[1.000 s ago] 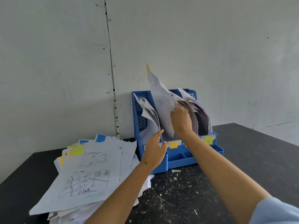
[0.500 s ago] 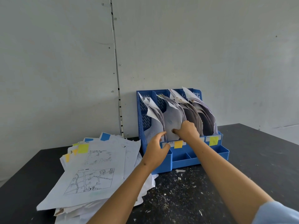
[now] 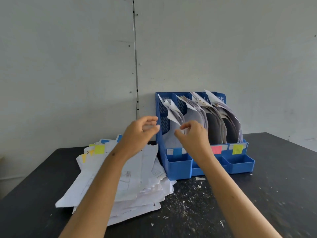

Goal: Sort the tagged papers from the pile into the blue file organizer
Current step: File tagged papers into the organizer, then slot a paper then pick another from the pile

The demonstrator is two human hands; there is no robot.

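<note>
The blue file organizer [image 3: 178, 169] stands against the wall, and each of its several slots holds curled papers [image 3: 214, 121]. Blue [image 3: 177, 152], pink [image 3: 216, 149] and yellow [image 3: 237, 149] tags mark its front. The pile of tagged papers [image 3: 142, 176] lies to its left on the black table, with yellow [image 3: 99, 149] and blue [image 3: 105, 141] tags at its far edge. My left hand [image 3: 139, 133] hovers above the pile beside the organizer's left wall, fingers loosely curled and holding nothing. My right hand [image 3: 192, 136] hangs in front of the two left slots, fingers loosely curled, nothing gripped.
The black table [image 3: 274, 186] is strewn with small paper scraps [image 3: 199, 179] in front of the organizer. A grey wall with a vertical seam [image 3: 136, 74] rises right behind. The table's right part is bare dark surface.
The sheet my right hand held has gone down into the second slot from the left. Both hands have come off the organizer, the left one moving left over the pile.
</note>
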